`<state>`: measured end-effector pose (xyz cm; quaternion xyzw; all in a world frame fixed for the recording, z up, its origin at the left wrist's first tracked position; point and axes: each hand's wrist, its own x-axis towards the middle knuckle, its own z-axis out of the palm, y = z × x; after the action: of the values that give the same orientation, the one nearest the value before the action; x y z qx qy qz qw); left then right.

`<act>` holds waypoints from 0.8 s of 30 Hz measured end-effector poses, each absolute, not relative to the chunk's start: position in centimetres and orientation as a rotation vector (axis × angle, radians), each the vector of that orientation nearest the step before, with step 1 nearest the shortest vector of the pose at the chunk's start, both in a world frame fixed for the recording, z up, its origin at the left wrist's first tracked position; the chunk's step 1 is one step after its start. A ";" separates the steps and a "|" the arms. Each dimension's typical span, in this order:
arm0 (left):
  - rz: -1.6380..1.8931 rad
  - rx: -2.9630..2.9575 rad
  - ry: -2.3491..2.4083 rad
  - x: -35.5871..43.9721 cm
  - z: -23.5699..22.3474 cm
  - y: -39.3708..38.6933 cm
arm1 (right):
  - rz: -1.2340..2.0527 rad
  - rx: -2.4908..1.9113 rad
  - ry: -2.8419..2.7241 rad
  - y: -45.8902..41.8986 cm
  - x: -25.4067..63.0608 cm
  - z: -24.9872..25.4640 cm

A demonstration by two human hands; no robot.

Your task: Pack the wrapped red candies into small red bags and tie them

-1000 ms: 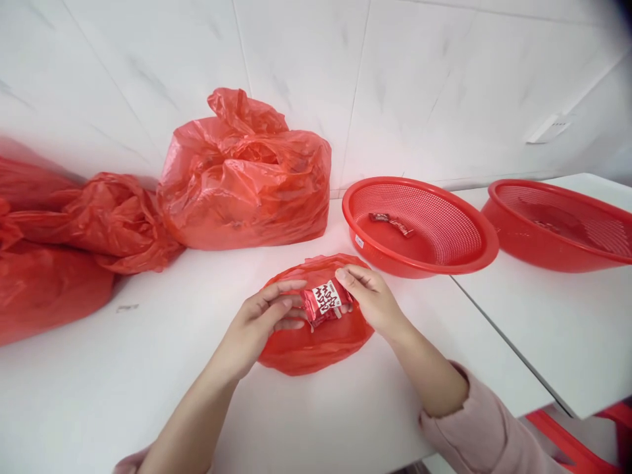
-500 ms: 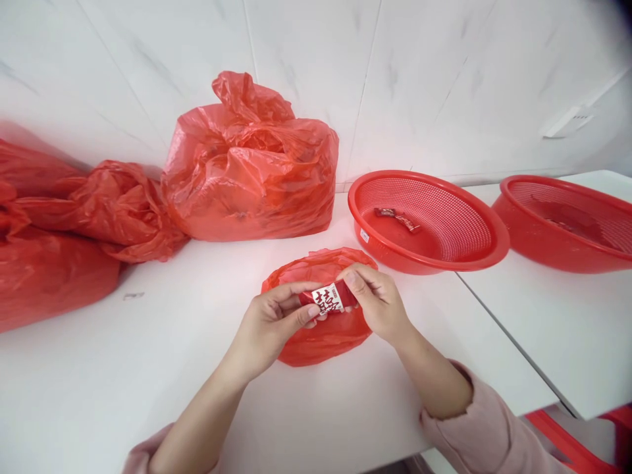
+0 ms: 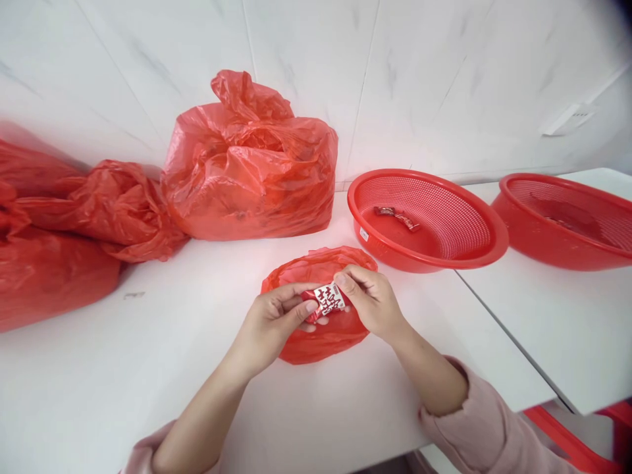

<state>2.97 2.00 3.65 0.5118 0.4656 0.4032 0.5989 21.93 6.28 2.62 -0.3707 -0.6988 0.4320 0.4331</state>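
A small red-and-white wrapped candy packet (image 3: 330, 299) with dark red characters is held between both hands. My left hand (image 3: 271, 322) pinches its left end between thumb and fingers. On its right end, my right hand (image 3: 372, 296) grips with thumb and forefinger. Directly beneath the hands lies an open red plastic bag (image 3: 320, 345) on the white table (image 3: 197, 368). The hands hide the middle of the bag, and its contents cannot be made out.
A red strainer basket (image 3: 429, 191) holding a couple of small wrapped packets (image 3: 407, 221) stands behind on the right. Another red basket (image 3: 567, 230) is farther right. Full red bags (image 3: 251, 178) stand along the tiled wall, with more bulky bags (image 3: 54, 263) at the left.
The packet has tilted, its right end slightly raised, and my right hand has shifted a little left along it, closer to my left hand. Both hands keep their hold.
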 end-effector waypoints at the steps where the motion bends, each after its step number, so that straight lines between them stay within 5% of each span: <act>1: 0.928 1.185 1.082 3.0 3.7 2.0 | 1.085 -0.924 -1.736 6.3 21.9 2.6; 16: 1.235 1.112 1.334 1.6 3.3 2.8 | 1.170 -1.170 -1.799 8.1 21.9 0.2; 24: 1.033 1.241 1.290 2.4 3.4 2.7 | 1.244 -1.080 -1.764 7.1 21.3 1.7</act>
<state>2.42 2.71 3.43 0.5157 0.5362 0.4295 0.5119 21.31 7.13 1.66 -0.4183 -0.6830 0.4817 0.3557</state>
